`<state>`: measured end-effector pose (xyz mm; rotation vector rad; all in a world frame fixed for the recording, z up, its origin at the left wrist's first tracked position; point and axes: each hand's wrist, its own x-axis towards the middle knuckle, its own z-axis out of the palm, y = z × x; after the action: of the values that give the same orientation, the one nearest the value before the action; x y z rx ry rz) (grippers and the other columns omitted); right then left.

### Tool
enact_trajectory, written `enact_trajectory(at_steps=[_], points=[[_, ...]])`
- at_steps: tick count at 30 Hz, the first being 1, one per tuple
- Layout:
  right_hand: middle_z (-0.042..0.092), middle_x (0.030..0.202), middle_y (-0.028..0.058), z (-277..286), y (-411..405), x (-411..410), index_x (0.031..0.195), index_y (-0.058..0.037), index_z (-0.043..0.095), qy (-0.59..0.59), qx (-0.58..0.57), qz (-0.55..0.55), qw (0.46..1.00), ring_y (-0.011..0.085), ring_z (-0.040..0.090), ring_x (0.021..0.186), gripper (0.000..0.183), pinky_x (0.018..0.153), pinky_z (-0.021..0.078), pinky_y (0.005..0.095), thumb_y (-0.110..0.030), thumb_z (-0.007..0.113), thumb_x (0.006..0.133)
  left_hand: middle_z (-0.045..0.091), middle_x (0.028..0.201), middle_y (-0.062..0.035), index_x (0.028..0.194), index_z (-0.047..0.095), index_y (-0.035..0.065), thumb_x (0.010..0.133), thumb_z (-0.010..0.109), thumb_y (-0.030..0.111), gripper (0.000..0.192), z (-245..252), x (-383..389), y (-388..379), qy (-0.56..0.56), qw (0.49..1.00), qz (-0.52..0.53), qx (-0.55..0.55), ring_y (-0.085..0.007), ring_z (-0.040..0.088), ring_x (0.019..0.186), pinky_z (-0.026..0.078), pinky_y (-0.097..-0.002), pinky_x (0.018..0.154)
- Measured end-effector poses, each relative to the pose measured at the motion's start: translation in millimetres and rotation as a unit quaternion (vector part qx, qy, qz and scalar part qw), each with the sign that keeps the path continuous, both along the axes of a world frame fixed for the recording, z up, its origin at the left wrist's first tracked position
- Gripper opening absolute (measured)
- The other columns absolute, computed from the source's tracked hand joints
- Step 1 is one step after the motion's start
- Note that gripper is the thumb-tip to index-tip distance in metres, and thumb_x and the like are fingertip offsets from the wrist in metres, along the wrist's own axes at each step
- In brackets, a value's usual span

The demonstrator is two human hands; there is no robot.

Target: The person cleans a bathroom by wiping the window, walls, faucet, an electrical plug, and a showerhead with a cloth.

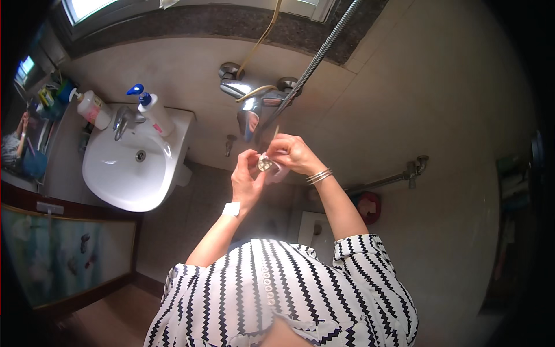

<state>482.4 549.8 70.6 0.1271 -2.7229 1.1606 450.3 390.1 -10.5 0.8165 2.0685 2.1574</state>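
Observation:
In front of the chrome wall mixer tap (249,112), both my hands are close together. My left hand (248,180) grips a small shiny, silvery-yellow object (264,163) between thumb and fingers; what it is exactly cannot be made out. Against that object, my right hand (295,152) pinches a pale pink, cloth-like piece (277,173), which hangs below the fingers. A thin pale stick or strip (276,131) shows just above the right fingers, and whether they hold it is unclear. The inner faces of both grips are partly hidden.
A white washbasin (125,178) with a chrome faucet (123,121) stands at left. Two pump bottles, one white-topped (95,110) and one blue-topped (155,115), sit on its back rim. A metal shower hose (321,52) runs down to the mixer. A wall pipe (381,179) is at right.

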Motion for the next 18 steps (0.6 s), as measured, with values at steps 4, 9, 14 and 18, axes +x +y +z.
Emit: enact_trajectory(at_steps=[4,9,14,18], points=[[0.059,0.077,0.0064,-17,0,19,0.079,-0.0033,0.066,-0.006,-0.009,0.019,1.0,0.0174,0.06,0.069,0.006,0.063,0.0477,0.0287,-0.005,0.068,0.074,0.062,0.097,-0.0116,0.115,0.047,0.0034,0.074,0.07,-0.003,0.048,2,-6,-4,-0.006,0.999,0.049,0.019,-0.0171,0.064,0.087,0.055,-0.0277,0.076],[0.059,0.075,-0.0001,-37,-13,47,0.084,-0.0008,0.061,0.066,-0.276,-0.204,0.937,0.0055,0.056,0.068,0.004,0.061,0.0447,0.0198,-0.002,0.065,0.082,0.058,0.097,-0.009,0.113,0.055,0.0029,0.071,0.073,-0.001,0.046,17,0,2,0.057,0.998,0.032,-0.012,-0.0172,0.064,0.083,0.055,-0.0269,0.073],[0.06,0.077,0.0017,-30,-38,49,0.084,0.0,0.062,0.109,-0.233,-0.218,0.941,0.0068,0.057,0.07,0.005,0.061,0.0462,0.0202,0.0,0.066,0.08,0.054,0.1,-0.0092,0.107,0.057,0.0003,0.07,0.07,-0.004,0.039,9,4,7,0.077,0.995,0.023,-0.054,-0.0176,0.063,0.087,0.056,-0.0269,0.075],[0.061,0.083,0.01,-38,-52,59,0.085,-0.0006,0.064,0.156,-0.1,-0.236,0.954,0.021,0.063,0.073,0.006,0.065,0.0499,0.0295,-0.001,0.065,0.079,0.052,0.107,-0.0094,0.106,0.055,-0.0032,0.071,0.062,-0.01,0.036,7,5,8,-0.015,0.998,-0.054,-0.017,-0.0176,0.062,0.097,0.054,-0.0274,0.083]])
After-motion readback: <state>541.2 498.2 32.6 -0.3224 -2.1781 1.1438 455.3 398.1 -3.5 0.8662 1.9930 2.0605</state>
